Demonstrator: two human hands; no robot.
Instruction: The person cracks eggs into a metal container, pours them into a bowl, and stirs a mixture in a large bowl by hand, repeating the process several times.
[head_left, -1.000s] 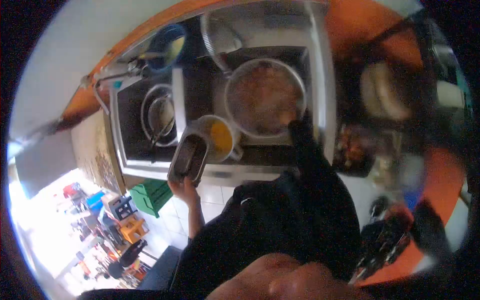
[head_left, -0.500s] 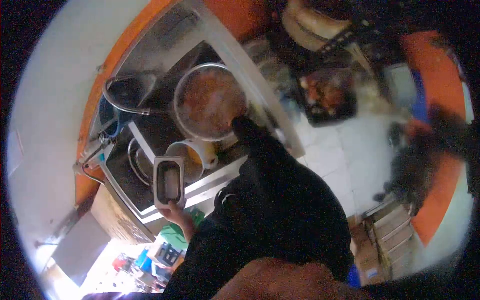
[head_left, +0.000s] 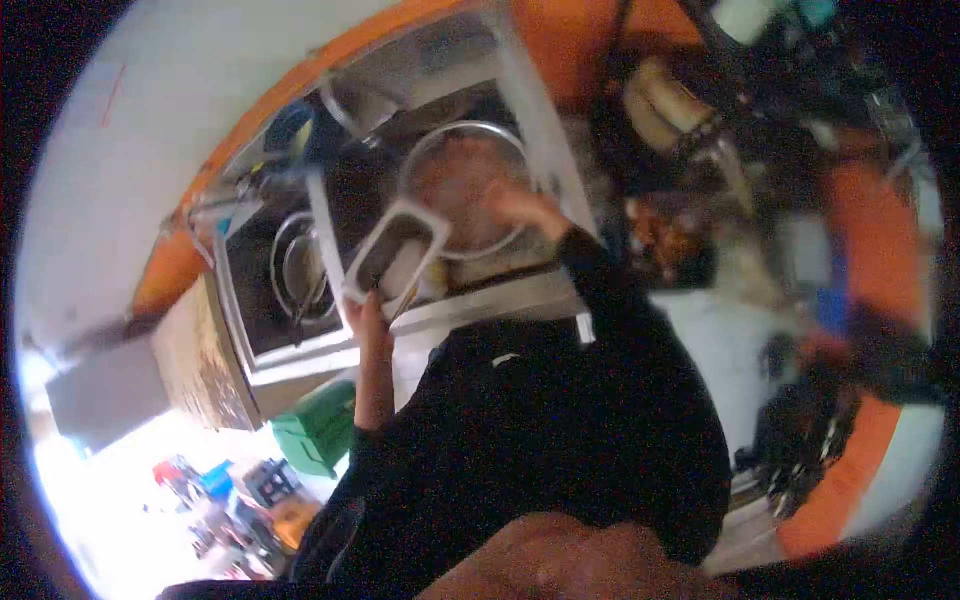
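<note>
My left hand grips the near end of a rectangular metal pan, which is tilted over the sink. A pale blurred content shows inside the pan. My right hand reaches over a large round bowl with reddish-brown contents. Its fingers are smeared by motion, so whether they hold anything is unclear. Part of a pale container with something yellow shows behind the metal pan.
A round metal bowl or lid lies in the left basin. The faucet is at the sink's left. A green crate stands below. Dark crates of food are at the right, near a person's dark sleeve.
My left hand has moved the metal pan up and right, close to the large bowl, and tilted it. My right hand, hidden before, now shows over the bowl. The camera view has turned.
</note>
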